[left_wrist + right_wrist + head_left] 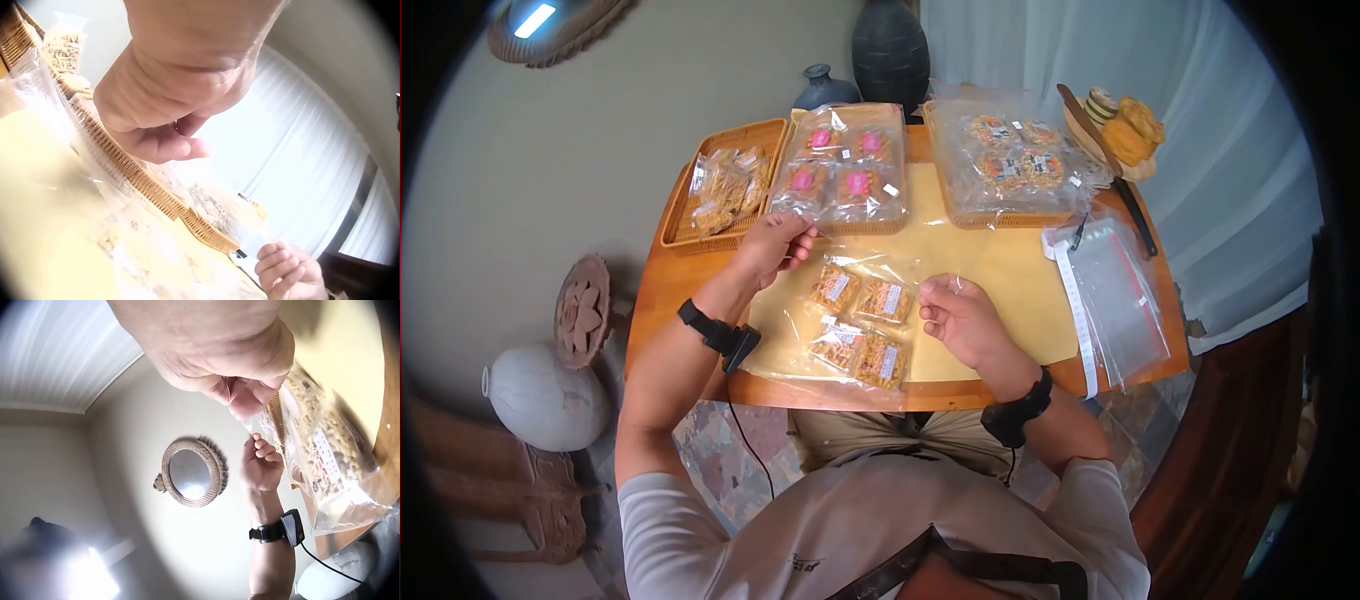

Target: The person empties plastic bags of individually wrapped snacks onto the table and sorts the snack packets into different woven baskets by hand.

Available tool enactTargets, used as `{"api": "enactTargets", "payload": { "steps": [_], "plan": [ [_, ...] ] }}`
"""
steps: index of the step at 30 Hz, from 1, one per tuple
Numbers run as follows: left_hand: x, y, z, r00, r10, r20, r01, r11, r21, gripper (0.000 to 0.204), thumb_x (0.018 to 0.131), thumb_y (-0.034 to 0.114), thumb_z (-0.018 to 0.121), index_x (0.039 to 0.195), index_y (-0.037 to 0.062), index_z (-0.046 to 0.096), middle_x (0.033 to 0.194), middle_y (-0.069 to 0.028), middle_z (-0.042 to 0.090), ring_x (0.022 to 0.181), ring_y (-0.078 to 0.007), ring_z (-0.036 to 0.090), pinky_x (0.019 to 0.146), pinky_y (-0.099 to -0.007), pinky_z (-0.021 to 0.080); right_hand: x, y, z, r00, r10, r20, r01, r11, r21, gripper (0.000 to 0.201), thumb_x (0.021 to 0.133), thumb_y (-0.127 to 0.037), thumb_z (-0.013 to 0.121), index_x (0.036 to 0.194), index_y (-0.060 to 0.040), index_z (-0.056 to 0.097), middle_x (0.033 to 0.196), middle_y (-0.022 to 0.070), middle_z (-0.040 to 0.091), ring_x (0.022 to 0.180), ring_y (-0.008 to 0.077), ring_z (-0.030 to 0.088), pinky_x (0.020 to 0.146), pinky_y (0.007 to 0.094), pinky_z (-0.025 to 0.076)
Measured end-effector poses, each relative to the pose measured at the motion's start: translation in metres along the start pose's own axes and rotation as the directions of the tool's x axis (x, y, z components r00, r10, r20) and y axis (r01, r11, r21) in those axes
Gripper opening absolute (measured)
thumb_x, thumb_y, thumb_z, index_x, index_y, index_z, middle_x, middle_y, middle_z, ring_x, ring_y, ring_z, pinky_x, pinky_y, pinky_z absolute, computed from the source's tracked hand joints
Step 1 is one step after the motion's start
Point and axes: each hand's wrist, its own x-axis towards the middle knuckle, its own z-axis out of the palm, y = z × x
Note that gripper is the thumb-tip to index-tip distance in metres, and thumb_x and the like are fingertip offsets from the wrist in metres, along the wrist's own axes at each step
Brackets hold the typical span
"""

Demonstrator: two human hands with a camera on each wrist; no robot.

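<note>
In the head view, a large clear plastic bag (795, 345) lies at the table's near side, with several square packets of crunchy snack (881, 300) in it, each with a white printed label. My left hand (778, 245) is over the bag's far left corner, thumb and fingers pinching its thin edge. At the far right corner my right hand (963, 318) pinches clear film between thumb and forefinger. The right wrist view shows a sliver of clear plastic (249, 425) between the two hands' fingertips. Labelled snack packets (328, 456) show under the plastic there.
Beyond the hands stand three wicker trays: a left tray (672, 238) of small packets, a middle tray (870, 228) of pink-labelled bags and a right tray (960, 218) of filled bags. Flat empty bags (1115, 300) and a white tape strip (1076, 310) lie at right.
</note>
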Motion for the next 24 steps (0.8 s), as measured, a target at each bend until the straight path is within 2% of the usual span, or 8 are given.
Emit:
{"api": "enactTargets", "payload": {
  "steps": [5, 7, 10, 11, 14, 16, 19, 24],
  "plan": [
    [0.008, -0.012, -0.015, 0.981, 0.188, -0.052, -0.177, 0.970, 0.164, 0.018, 0.099, 0.020, 0.060, 0.088, 0.0061, 0.063, 0.067, 0.0000, 0.063, 0.057, -0.0094, 0.059, 0.050, -0.0264, 0.044, 0.000, 0.010, 0.013, 0.999, -0.026, -0.019, 0.028, 0.995, 0.099, 0.009, 0.098, -0.016, 0.067, 0.104, -0.0112, 0.062, 0.090, 0.0001, 0.065, 0.082, 0.0113, 0.062, 0.075, 0.0297, 0.053],
    [-0.024, -0.016, 0.011, 0.770, 0.625, -0.129, -0.460, 0.684, 0.565, 0.016, 0.097, 0.016, 0.064, 0.106, 0.0023, 0.062, 0.070, -0.0062, 0.067, 0.063, -0.0147, 0.066, 0.055, -0.0318, 0.052, -0.002, 0.009, 0.025, 0.999, -0.027, -0.023, 0.030, 0.988, 0.149, 0.009, 0.099, -0.016, 0.066, 0.104, -0.0112, 0.062, 0.090, 0.0001, 0.065, 0.083, 0.0115, 0.061, 0.076, 0.0299, 0.052],
    [-0.068, -0.005, 0.043, 0.821, 0.536, 0.200, -0.467, 0.428, 0.774, 0.035, 0.096, 0.013, 0.066, 0.128, 0.0037, 0.057, 0.077, -0.0110, 0.071, 0.071, -0.0177, 0.071, 0.064, -0.0353, 0.056, 0.001, 0.012, 0.043, 0.999, -0.035, -0.013, 0.037, 0.979, 0.201, 0.010, 0.099, -0.018, 0.066, 0.104, -0.0113, 0.062, 0.091, 0.0001, 0.064, 0.085, 0.0121, 0.061, 0.078, 0.0301, 0.052],
    [-0.067, -0.009, 0.042, 0.823, 0.535, 0.192, -0.461, 0.430, 0.776, 0.035, 0.096, 0.013, 0.066, 0.128, 0.0037, 0.057, 0.077, -0.0110, 0.071, 0.071, -0.0177, 0.071, 0.064, -0.0353, 0.056, 0.002, 0.014, 0.049, 0.999, -0.047, 0.013, 0.044, 0.976, 0.211, 0.010, 0.099, -0.019, 0.066, 0.105, -0.0118, 0.062, 0.092, 0.0002, 0.064, 0.086, 0.0121, 0.062, 0.078, 0.0304, 0.052],
    [-0.056, -0.018, 0.040, 0.846, 0.505, 0.173, -0.472, 0.555, 0.685, 0.039, 0.097, 0.016, 0.068, 0.132, 0.0029, 0.058, 0.089, -0.0104, 0.075, 0.073, -0.0168, 0.072, 0.068, -0.0335, 0.058, 0.004, 0.014, 0.069, 0.994, -0.077, 0.079, 0.059, 0.976, 0.209, 0.015, 0.099, -0.021, 0.067, 0.109, -0.0120, 0.061, 0.098, 0.0021, 0.065, 0.091, 0.0142, 0.062, 0.081, 0.0322, 0.052],
    [-0.054, -0.020, 0.039, 0.871, 0.488, 0.066, -0.474, 0.794, 0.380, 0.033, 0.100, 0.020, 0.065, 0.127, 0.0017, 0.063, 0.097, -0.0088, 0.075, 0.079, -0.0163, 0.072, 0.071, -0.0318, 0.060, 0.000, 0.009, 0.075, 0.989, -0.090, 0.116, 0.066, 0.978, 0.197, 0.020, 0.099, -0.023, 0.068, 0.113, -0.0117, 0.060, 0.103, 0.0039, 0.065, 0.095, 0.0163, 0.063, 0.083, 0.0339, 0.052],
    [-0.043, -0.020, 0.022, 0.931, 0.361, -0.061, -0.353, 0.929, 0.109, 0.030, 0.102, 0.027, 0.062, 0.119, 0.0029, 0.069, 0.105, -0.0064, 0.073, 0.087, -0.0144, 0.071, 0.070, -0.0290, 0.060, 0.002, -0.001, 0.075, 0.963, -0.151, 0.224, 0.077, 0.949, 0.307, 0.033, 0.098, -0.026, 0.069, 0.123, -0.0110, 0.056, 0.117, 0.0096, 0.061, 0.106, 0.0222, 0.062, 0.090, 0.0384, 0.052],
    [-0.042, -0.015, 0.006, 0.955, 0.229, -0.186, -0.267, 0.939, -0.217, 0.022, 0.103, 0.031, 0.060, 0.104, 0.0116, 0.069, 0.099, 0.0002, 0.071, 0.095, -0.0130, 0.070, 0.069, -0.0269, 0.058, 0.037, -0.006, 0.035, 0.990, -0.067, -0.121, 0.098, 0.959, 0.266, 0.057, 0.095, -0.024, 0.072, 0.142, -0.0117, 0.042, 0.126, 0.0132, 0.055, 0.114, 0.0293, 0.059, 0.096, 0.0420, 0.051]
  ]
}}
